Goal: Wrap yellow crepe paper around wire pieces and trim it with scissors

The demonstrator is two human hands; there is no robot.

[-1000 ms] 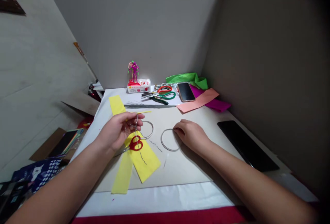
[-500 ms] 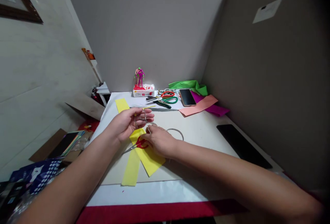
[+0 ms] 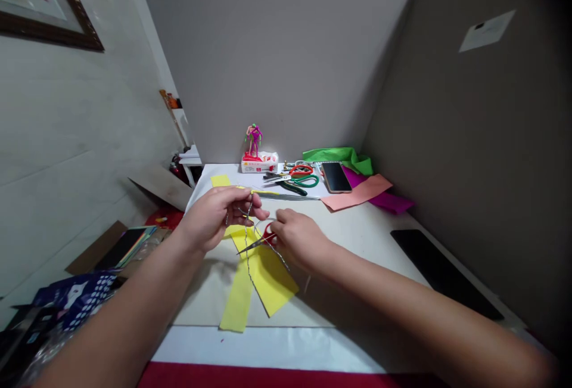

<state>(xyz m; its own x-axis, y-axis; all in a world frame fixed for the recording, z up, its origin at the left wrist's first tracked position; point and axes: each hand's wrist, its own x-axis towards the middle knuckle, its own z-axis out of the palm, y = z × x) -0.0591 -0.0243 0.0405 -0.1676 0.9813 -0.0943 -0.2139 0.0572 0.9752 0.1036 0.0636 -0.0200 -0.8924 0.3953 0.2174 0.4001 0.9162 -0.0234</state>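
One left hand (image 3: 213, 219), one right hand (image 3: 297, 236), one twisted wire (image 3: 246, 251), one red-handled scissors (image 3: 267, 236), three yellow paper strips (image 3: 269, 281), one far phone (image 3: 336, 177).

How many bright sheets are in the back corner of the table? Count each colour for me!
Green sheet: 1
Salmon-pink sheet: 1
Magenta sheet: 1
Total: 3
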